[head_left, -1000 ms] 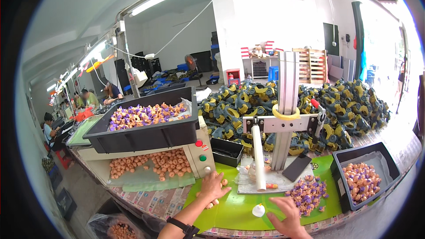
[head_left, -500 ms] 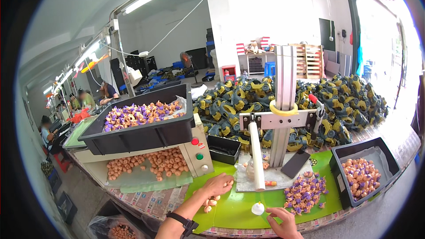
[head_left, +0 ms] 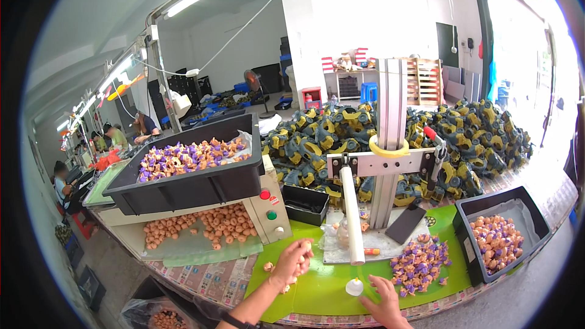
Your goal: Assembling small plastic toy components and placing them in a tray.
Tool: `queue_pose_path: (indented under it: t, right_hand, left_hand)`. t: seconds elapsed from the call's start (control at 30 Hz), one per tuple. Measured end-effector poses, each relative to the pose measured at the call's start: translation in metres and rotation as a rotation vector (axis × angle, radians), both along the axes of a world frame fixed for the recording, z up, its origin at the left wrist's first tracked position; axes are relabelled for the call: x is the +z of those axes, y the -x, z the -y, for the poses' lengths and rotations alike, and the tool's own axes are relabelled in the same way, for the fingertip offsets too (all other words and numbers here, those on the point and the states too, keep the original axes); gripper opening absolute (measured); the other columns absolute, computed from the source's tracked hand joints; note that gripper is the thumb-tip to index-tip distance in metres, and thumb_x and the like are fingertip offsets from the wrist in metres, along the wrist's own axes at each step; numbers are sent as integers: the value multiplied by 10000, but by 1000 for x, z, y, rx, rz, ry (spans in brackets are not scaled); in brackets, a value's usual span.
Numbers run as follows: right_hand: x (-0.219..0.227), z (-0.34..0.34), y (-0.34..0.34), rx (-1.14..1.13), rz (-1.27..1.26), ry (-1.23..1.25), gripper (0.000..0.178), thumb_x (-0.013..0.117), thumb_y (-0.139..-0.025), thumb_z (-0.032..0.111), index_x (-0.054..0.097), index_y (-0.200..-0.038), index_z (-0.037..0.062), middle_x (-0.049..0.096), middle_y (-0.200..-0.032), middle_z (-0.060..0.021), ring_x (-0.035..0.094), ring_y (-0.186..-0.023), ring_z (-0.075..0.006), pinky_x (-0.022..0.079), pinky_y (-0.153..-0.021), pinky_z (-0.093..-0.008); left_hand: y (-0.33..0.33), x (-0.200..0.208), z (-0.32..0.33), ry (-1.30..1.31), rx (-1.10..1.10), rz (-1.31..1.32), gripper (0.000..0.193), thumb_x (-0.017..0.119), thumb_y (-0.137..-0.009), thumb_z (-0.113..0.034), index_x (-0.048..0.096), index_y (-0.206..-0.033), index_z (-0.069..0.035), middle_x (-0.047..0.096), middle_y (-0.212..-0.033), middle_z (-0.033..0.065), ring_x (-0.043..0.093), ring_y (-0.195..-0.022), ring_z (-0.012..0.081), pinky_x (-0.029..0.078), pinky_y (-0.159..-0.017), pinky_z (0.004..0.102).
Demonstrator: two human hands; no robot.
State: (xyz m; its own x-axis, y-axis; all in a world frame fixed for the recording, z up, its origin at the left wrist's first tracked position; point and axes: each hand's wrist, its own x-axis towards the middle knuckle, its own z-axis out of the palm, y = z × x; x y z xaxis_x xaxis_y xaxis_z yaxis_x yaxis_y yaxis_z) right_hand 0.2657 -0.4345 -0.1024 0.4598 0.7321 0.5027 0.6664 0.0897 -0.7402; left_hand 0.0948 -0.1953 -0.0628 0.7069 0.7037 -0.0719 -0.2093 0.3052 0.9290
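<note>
My left hand [head_left: 295,263] is curled closed over the green mat [head_left: 323,302], with a small peach-coloured plastic toy part [head_left: 308,246] showing at its fingertips. Loose parts of the same kind [head_left: 268,266] lie beside and under that wrist. My right hand [head_left: 384,300] has its fingers apart and nothing in them. It is beside a small round white pot with a yellowish tip [head_left: 354,287]. Just beyond that hand is a heap of small peach-and-purple toy pieces [head_left: 420,263].
A press with a metal post [head_left: 390,103] and white rod [head_left: 352,219] stands ahead. A black phone [head_left: 406,224] lies on its base. Black bins [head_left: 183,192] of toy pieces flank it, one on a box with buttons. Grey-and-yellow toy parts [head_left: 323,140] are piled behind.
My left hand has lifted off the mat and turned, gripping a peach part. My right hand has shifted slightly left and its fingers have spread beside the white pot.
</note>
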Motion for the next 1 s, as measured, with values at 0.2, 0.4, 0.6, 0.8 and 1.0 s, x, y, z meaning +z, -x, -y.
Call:
queue_pose_path:
  t: [0.2,0.4,0.6,0.8,1.0]
  right_hand:
    - [-15,-26,12,91,-22,116,519,769,-746,169,567,-1194,1,621,-1076,-197,598,-992,-339,485,-847,-389]
    - [-11,-13,11,65,-17,77,439,775,-730,110,576,-1105,-2,613,-968,-153,606,-902,-306,486,-780,-371]
    - [27,21,13,169,-151,96,574,739,-728,13,541,-1266,42,579,-1110,-170,571,-1027,-327,468,-879,-372]
    - [34,31,15,2,-313,116,486,791,-704,27,570,-1137,24,576,-1046,-117,579,-957,-250,473,-838,-345]
    - [37,32,14,-5,-335,-36,390,814,-690,58,558,-983,23,549,-897,-96,563,-879,-231,475,-753,-348]
  left_hand:
    - [21,-21,73,761,-78,324,266,564,-914,-70,542,-1179,-68,559,-931,56,430,-638,53,334,-440,155]
    - [21,-58,112,728,-49,340,305,621,-913,-76,567,-1211,-105,585,-984,30,523,-763,80,421,-548,172]
    - [9,-56,118,850,-28,398,346,507,-962,-88,509,-1307,-73,556,-1077,88,562,-839,141,455,-616,244]
    - [1,-60,127,695,-168,343,269,607,-921,-74,605,-1174,-165,621,-943,-7,622,-841,97,475,-568,170]
    - [-6,-38,141,727,-34,230,279,611,-914,-63,617,-1171,-170,629,-941,-5,635,-841,110,492,-589,184]
